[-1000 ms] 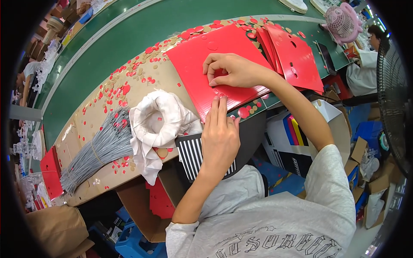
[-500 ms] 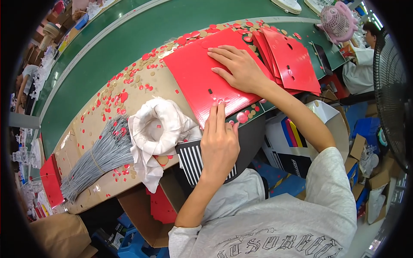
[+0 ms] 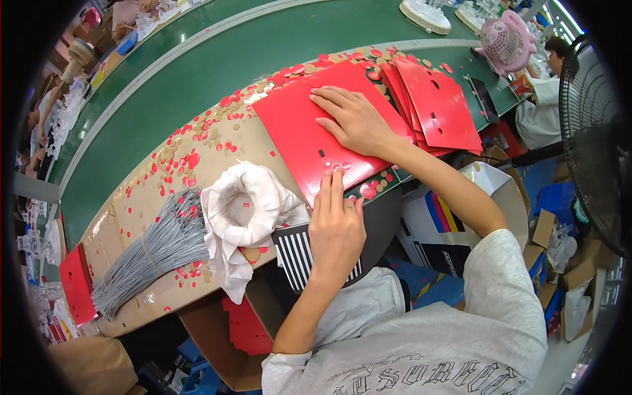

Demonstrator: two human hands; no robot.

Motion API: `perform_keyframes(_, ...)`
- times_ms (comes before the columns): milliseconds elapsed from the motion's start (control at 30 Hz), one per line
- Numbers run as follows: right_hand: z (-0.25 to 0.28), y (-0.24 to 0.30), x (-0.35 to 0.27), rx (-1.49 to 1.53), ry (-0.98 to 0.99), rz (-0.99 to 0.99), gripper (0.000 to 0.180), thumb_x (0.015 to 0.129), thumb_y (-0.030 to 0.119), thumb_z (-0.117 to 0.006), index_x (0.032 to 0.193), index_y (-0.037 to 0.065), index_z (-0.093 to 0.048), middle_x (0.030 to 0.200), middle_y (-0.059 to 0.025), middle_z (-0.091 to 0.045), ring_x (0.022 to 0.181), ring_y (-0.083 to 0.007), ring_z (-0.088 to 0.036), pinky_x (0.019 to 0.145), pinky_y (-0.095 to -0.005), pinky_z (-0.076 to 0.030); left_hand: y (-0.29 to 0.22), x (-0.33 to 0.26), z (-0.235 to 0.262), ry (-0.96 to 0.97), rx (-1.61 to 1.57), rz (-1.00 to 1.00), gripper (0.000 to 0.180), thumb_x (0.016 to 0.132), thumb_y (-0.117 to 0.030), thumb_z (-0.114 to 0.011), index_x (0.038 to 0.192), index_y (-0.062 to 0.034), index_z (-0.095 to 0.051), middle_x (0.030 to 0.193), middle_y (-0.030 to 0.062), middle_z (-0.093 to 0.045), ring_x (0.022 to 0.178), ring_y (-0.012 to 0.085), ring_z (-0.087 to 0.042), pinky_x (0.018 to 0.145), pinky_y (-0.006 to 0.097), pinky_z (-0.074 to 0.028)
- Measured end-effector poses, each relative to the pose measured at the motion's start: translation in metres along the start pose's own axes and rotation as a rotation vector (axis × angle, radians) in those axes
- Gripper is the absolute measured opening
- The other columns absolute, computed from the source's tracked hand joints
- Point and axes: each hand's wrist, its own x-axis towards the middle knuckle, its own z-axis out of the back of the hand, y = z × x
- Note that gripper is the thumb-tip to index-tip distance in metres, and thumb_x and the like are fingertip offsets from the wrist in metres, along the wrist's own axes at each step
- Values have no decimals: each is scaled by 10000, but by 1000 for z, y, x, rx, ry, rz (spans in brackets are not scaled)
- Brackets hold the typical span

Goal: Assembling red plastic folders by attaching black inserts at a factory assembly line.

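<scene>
A glossy red card sheet [image 3: 289, 122] lies on the table in front of me, with a small dark slot near its near edge. Across its upper part rests my right hand [image 3: 352, 122], flat and with fingers spread. My left hand [image 3: 337, 227] is at the near edge, its fingers stretched out and the fingertips touching the sheet beside a round cut mark. To the right, several more red cards [image 3: 444, 108] with punched holes are fanned in a pile. Loose red and tan discs [image 3: 220, 125] are scattered around the sheet.
A bundle of grey wire ties [image 3: 155, 243] and a ring wrapped in white cloth [image 3: 240, 204] lie left of the sheet. A cardboard box [image 3: 224, 349] with red pieces sits below the table edge. A black fan [image 3: 596, 145] stands at right, a pink fan [image 3: 505, 41] farther back.
The view has shifted slightly, so the table and sheet appear a little lower. Both hands keep their places on the red sheet.
</scene>
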Motion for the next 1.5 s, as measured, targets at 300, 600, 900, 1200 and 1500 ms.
perform_keyframes(300,2,-4,9,18,77,26,472,1000,327,-560,1379,47,-546,1439,-118,-526,1364,-291,-466,1095,-442,-381,1,-2,2,2,-22,9,235,878,-94,-686,784,120,-665,1325,266,-593,1252,403,-576,969,456,-514)
perform_keyframes(600,-10,-14,21,-27,86,-28,513,1007,366,-537,1425,71,-510,1464,-108,-516,1401,-297,-425,1131,-456,-339,1,0,1,34,-40,24,248,881,-108,-689,771,112,-660,1346,275,-580,1287,407,-551,1010,473,-487)
perform_keyframes(900,-11,-10,30,53,56,-80,441,970,301,-604,1324,41,-580,1378,-117,-552,1326,-301,-480,1058,-468,-402,0,0,4,3,-30,18,214,872,-67,-694,756,110,-656,1325,255,-604,1236,399,-595,941,445,-531)
perform_keyframes(1200,-16,-55,50,-3,177,-192,529,920,177,-512,1449,170,-529,1431,-139,-526,1375,-295,-435,1175,-476,-285,2,-1,3,-18,-24,9,218,884,-72,-677,757,104,-661,1332,239,-603,1254,382,-587,949,440,-528)
perform_keyframes(1500,6,-69,83,178,419,-114,533,756,217,-643,1283,135,-635,1277,-114,-579,1255,-310,-514,1073,-471,-402,1,-2,-1,-41,-43,3,219,879,-67,-680,753,111,-661,1333,231,-602,1250,386,-586,958,444,-525)
